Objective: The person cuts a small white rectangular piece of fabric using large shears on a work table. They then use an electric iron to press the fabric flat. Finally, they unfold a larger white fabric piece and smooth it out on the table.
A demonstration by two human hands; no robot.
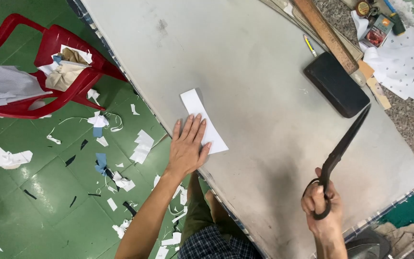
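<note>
On grey table (264,72) | left hand (188,146) flat on white strip (202,120) | right hand (322,204) grips scissors (343,146)

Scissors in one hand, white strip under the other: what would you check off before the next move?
1. Left hand flat on the white strip, pinning it to the grey table: ok.
2. Right hand gripping the black scissors by the loops: ok.
3. Blades shut, lifted, tip towards the black block: ok.
4. Scissors well apart from left fingers: ok.
5. Strip lying flat, far end uncovered: ok.
6. Cutting mark on the strip: cannot tell.
</note>
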